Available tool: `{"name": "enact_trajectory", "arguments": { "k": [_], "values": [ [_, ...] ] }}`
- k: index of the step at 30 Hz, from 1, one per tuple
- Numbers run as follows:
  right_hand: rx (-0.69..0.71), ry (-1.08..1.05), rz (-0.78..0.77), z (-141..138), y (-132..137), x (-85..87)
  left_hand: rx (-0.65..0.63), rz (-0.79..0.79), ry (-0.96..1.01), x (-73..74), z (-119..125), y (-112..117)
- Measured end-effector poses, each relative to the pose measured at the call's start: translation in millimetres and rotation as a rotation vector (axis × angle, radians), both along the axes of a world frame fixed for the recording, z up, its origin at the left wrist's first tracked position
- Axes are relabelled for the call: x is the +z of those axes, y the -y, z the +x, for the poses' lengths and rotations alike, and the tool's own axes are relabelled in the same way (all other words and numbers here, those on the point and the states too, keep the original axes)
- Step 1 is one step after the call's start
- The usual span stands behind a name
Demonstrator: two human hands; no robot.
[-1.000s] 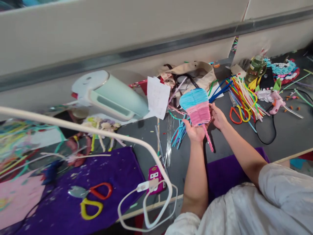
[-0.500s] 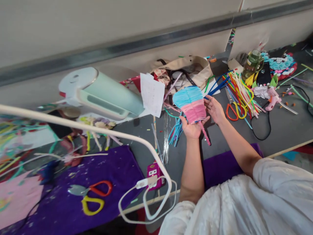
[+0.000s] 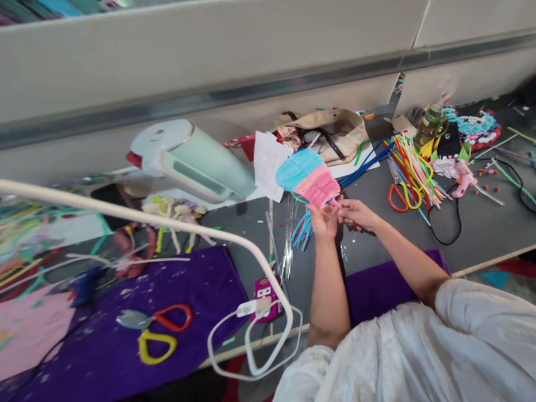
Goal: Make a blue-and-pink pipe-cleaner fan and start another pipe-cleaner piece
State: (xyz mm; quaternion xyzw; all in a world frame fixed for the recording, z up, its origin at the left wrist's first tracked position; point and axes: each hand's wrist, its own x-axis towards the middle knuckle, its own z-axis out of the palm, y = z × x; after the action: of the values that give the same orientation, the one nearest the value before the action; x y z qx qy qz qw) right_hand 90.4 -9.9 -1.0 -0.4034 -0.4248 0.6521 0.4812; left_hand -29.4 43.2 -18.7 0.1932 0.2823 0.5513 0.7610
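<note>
A flat craft piece [image 3: 309,177] made of rows of pipe cleaners, light blue at its wide end and pink toward its narrow end, is held over the table. My left hand [image 3: 325,220] grips it at the narrow pink end. My right hand [image 3: 355,214] is closed beside the left, its fingertips pinched at the pink stem at that end; the stem is mostly hidden by the fingers. Below the piece lie light blue pipe cleaners [image 3: 302,230] and a bundle of thin silver strands [image 3: 288,245].
Red-and-yellow scissors [image 3: 157,329] lie on a purple cloth [image 3: 201,290], with a white lamp arm [image 3: 201,228] crossing above. A tilted pale green appliance [image 3: 209,159], a beige bag [image 3: 352,131], colourful pipe cleaners [image 3: 414,162] and a green bottle [image 3: 431,125] stand or lie farther back.
The craft piece has moved left and tilted, its blue end pointing further left. My right hand has come from its right edge down to the stem and its fingers have closed. The view has shifted slightly.
</note>
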Motion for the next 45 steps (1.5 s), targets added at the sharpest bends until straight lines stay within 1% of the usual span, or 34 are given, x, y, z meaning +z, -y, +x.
{"name": "enact_trajectory", "arguments": {
  "k": [4, 8, 10, 12, 15, 17, 19, 21, 23, 26, 28, 30, 32, 35, 39, 41, 45],
  "values": [
    [-0.126, -0.079, 0.061, 2.7, -0.9, 2.4, -0.022, 0.063, 0.018, 8.3, 2.8, 2.2],
    [-0.186, -0.144, 0.077, 6.0, -1.8, 2.7, -0.073, 0.080, 0.039, 9.8, 5.4, 3.6],
    [-0.176, -0.158, 0.065, 3.3, -2.8, 0.5, -0.087, 0.081, 0.046, 6.7, 7.0, 4.7],
    [-0.136, -0.133, 0.039, -1.4, -4.1, -3.2, -0.115, 0.079, 0.036, 1.7, 8.5, 5.4],
    [-0.064, -0.061, -0.012, -6.8, -5.9, -9.9, -0.152, 0.053, -0.033, -6.1, 9.2, 3.9],
    [-0.034, -0.005, -0.022, -4.9, -7.3, -13.4, -0.111, 0.040, -0.054, -9.4, 8.8, 1.0],
    [-0.060, 0.094, -0.006, 2.7, -8.7, -14.4, -0.040, 0.051, -0.024, -10.4, 8.6, -2.2],
    [-0.173, 0.232, 0.018, 14.7, -9.6, -11.6, 0.002, 0.051, 0.026, -9.9, 9.7, -4.1],
    [-0.332, 0.360, 0.036, 28.3, -9.7, -4.6, -0.014, 0.014, 0.065, -8.9, 12.2, -3.9],
    [-0.464, 0.418, 0.089, 45.9, -7.6, 10.2, -0.104, -0.056, 0.063, -9.2, 18.3, -1.0],
    [-0.473, 0.427, 0.114, 54.3, -3.8, 18.3, -0.152, -0.076, 0.038, -10.5, 23.2, 2.0],
    [-0.490, 0.447, 0.112, 60.5, 1.4, 21.6, -0.188, -0.088, 0.003, -11.9, 27.7, 5.7],
    [-0.511, 0.464, 0.088, 65.3, 6.7, 20.3, -0.237, -0.088, -0.037, -12.7, 31.3, 9.7],
    [-0.586, 0.465, 0.057, 72.0, 12.4, 15.3, -0.292, -0.072, -0.056, -12.7, 35.0, 15.3],
    [-0.668, 0.477, 0.049, 85.5, 15.8, 12.7, -0.287, -0.086, -0.063, -12.6, 37.3, 17.4],
    [-0.698, 0.520, 0.037, 96.4, 18.7, 13.6, -0.271, -0.101, -0.087, -13.3, 36.6, 15.8],
    [-0.732, 0.779, 0.002, 126.5, 37.2, 17.8, -0.189, -0.094, -0.053, -15.6, 31.8, 10.9]
  ]
}}
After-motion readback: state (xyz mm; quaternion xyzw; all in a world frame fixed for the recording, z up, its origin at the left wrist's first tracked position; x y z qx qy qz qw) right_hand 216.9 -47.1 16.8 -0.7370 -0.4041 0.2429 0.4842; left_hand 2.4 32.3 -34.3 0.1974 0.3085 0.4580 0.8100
